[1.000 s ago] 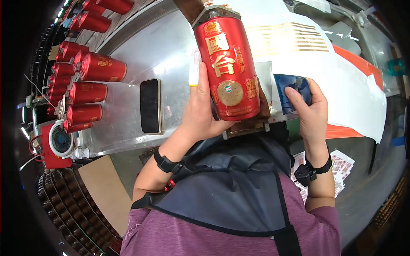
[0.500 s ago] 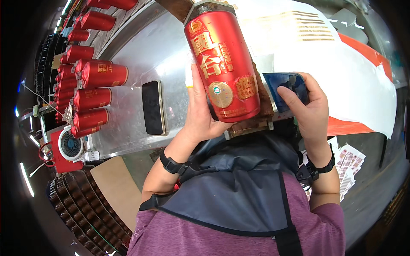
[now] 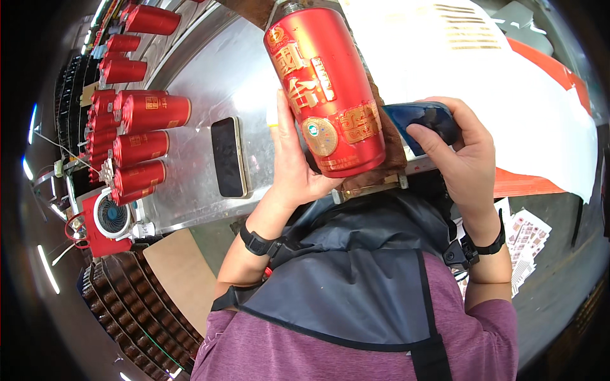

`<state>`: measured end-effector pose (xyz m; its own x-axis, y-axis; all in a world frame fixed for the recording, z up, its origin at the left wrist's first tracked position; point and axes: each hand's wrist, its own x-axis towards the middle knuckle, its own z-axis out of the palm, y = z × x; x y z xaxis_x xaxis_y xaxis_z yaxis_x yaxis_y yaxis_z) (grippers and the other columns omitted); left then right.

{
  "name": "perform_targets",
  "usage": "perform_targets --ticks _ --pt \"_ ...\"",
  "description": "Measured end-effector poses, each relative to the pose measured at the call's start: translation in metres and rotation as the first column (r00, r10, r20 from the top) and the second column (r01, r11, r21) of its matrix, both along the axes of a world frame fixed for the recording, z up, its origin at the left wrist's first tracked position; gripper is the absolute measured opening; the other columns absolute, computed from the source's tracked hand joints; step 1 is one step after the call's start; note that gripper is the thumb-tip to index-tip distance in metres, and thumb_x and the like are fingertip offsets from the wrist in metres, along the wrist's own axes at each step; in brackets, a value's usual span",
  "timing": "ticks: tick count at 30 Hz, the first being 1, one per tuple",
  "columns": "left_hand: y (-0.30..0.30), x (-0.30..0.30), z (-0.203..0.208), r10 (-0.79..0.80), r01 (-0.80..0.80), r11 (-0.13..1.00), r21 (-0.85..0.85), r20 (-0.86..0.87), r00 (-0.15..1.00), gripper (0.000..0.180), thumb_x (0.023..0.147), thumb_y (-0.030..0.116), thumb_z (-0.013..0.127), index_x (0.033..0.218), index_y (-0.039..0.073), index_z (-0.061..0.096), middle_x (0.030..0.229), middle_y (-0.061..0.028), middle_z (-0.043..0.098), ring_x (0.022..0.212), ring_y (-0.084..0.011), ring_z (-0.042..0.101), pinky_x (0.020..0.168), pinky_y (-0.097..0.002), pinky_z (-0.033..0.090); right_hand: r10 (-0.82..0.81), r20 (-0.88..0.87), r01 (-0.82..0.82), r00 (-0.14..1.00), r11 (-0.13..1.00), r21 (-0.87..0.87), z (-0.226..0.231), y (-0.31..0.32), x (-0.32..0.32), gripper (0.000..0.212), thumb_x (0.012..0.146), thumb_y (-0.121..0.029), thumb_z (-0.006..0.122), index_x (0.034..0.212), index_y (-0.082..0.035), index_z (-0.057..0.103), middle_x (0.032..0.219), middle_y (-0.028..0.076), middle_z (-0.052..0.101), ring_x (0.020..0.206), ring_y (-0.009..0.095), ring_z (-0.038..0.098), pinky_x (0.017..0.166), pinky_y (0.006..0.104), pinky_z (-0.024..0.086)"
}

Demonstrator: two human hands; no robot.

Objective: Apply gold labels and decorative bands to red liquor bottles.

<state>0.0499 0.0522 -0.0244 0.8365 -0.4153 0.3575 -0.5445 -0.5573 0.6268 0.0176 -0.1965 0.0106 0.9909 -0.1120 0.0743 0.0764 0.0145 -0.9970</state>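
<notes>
1. Along the low left side of the big red bottle, the left hand grasps it.
2. On the other side, the right hand pinches a dark blue flat piece, thumb on top. Its left tip is right by the bottle's side; I cannot tell if they touch.
3. Over a brown block, the bottle lies a bit tilted. Its neck points up and away from the person, and its gold signs face up.
4. Around each wrist is a black band.
5. Left of the left hand, a phone with a dark screen lies on the shiny metal table.
6. Right of the bottle, a big white sheet is spread out, with gold stripes near its far end.
7. Far to the left, many more red bottles are in a bunch, with a small round fan close by.
8. Near the person's body are a dark apron and a purple shirt.
</notes>
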Motion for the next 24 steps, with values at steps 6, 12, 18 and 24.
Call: perform_targets --ticks 6,12,18,24 --pt "-0.006 0.004 0.009 0.019 -0.036 0.997 0.073 0.217 0.976 0.144 0.056 0.05 0.096 0.156 -0.006 0.009 0.152 -0.0343 0.03 0.138 -0.0517 0.037 0.116 -0.058 0.029 -0.006 -0.079 0.012 0.997 0.997 0.076 0.004 -0.004 0.0 0.021 0.089 -0.005 0.076 0.106 0.002 0.066 0.089 0.001 0.069 0.079 0.005 0.063 0.07 0.0217 0.051" --pt "-0.013 0.0 0.012 0.078 -0.079 0.995 0.056 0.03 0.997 0.139 0.055 0.049 0.096 0.155 -0.005 0.016 0.153 -0.0345 0.028 0.14 -0.0522 0.035 0.114 -0.0593 0.031 0.086 0.053 -0.077 0.995 0.985 -0.153 0.019 0.014 0.018 0.026 0.081 -0.01 0.078 0.103 -0.003 0.066 0.079 0.006 0.065 0.069 0.015 0.062 0.065 0.0295 0.05" --pt "-0.003 0.001 0.003 -0.007 0.007 1.0 -0.01 -0.042 0.999 0.143 0.058 0.039 0.098 0.156 -0.002 0.004 0.146 -0.0281 0.04 0.131 -0.0422 0.049 0.11 -0.0519 0.04 0.056 0.01 -0.052 0.998 0.966 -0.252 0.008 0.006 0.016 0.021 0.081 -0.009 0.076 0.098 -0.003 0.065 0.078 0.007 0.064 0.066 0.016 0.061 0.063 0.0299 0.049" --pt "-0.006 0.008 -0.004 -0.024 0.032 0.991 -0.129 0.06 0.998 0.13 0.069 0.045 0.091 0.157 0.0 0.008 0.149 -0.0192 0.041 0.134 -0.0278 0.047 0.117 -0.0445 0.033 -0.054 -0.139 0.045 0.989 0.997 -0.067 0.003 0.001 0.002 0.023 0.086 -0.008 0.077 0.105 -0.002 0.066 0.081 0.004 0.066 0.07 0.01 0.063 0.063 0.0271 0.05"
